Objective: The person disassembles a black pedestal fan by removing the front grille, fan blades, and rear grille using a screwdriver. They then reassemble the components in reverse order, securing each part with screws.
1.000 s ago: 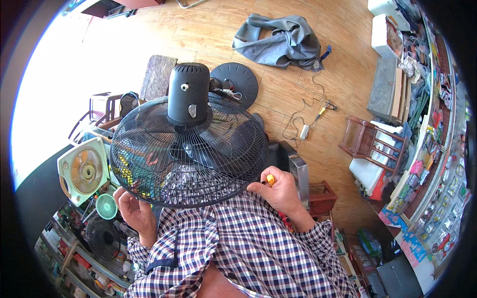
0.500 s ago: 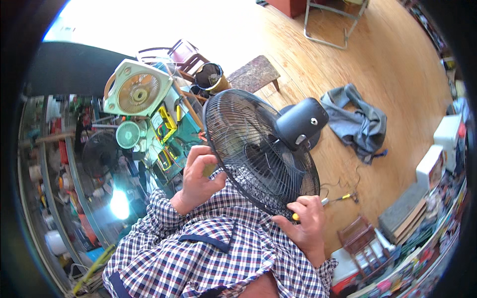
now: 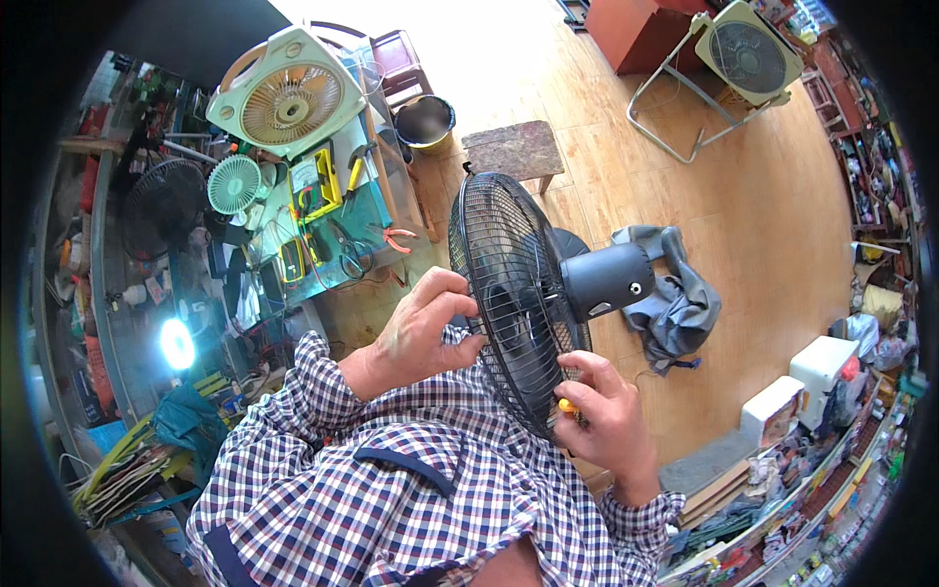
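A black fan [image 3: 509,293] with a round wire grille stands tilted in front of me, its dark motor housing [image 3: 608,279] turned to the right. My left hand [image 3: 416,333] has its fingers bent at the grille's left rim, with the thumb lower on the same edge. Low on the grille's right side is my right hand [image 3: 606,421], closed round a small yellow-handled tool [image 3: 567,405]. Only a short yellow end of that tool shows; the rest is hidden by the fingers and the grille.
A teal-topped bench [image 3: 367,210] on the left bears a pale box fan [image 3: 290,106], a small green fan [image 3: 234,184] and red-handled pliers [image 3: 397,239]. Beyond the black fan are a low stool [image 3: 514,152], a bucket [image 3: 425,122] and grey cloth [image 3: 675,308] on the floor.
The black fan now stands more edge-on, its motor housing pointing further right. Both hands have stayed at its grille. The whole view has shifted, showing another box fan at the far right.
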`<action>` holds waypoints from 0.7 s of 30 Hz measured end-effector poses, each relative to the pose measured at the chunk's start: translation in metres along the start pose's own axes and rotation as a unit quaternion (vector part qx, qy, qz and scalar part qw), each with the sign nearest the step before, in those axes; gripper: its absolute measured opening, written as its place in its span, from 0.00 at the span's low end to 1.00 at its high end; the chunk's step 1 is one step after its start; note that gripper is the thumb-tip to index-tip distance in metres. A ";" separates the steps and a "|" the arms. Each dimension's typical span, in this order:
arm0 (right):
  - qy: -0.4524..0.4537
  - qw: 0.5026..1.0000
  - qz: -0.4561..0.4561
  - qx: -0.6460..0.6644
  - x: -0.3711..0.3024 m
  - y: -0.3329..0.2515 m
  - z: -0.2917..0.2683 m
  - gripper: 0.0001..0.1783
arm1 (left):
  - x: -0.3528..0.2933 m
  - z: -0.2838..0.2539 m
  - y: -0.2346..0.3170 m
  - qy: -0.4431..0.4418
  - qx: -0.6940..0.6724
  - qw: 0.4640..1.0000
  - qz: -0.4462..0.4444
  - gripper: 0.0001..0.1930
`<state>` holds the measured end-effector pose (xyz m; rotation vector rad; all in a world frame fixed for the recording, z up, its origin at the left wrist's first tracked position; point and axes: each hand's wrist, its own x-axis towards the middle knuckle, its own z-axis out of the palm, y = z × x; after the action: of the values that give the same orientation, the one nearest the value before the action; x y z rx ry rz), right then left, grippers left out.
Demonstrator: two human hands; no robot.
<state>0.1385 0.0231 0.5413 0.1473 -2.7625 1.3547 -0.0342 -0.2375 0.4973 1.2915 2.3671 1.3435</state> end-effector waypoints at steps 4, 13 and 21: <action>-0.060 0.997 -0.056 0.012 0.019 0.014 -0.015 0.13 | 0.003 0.000 -0.003 0.006 -0.013 1.000 0.009 0.23; -0.141 0.989 -0.034 -0.006 0.030 0.010 -0.028 0.19 | 0.002 0.000 -0.006 0.015 -0.021 1.000 0.017 0.24; -0.057 0.994 -0.087 -0.032 0.023 0.030 -0.005 0.22 | 0.001 0.001 -0.011 0.022 -0.001 0.999 0.033 0.23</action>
<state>0.1125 0.0440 0.5235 0.4643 -2.8029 1.2512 -0.0409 -0.2391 0.4885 1.3663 2.3708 1.4051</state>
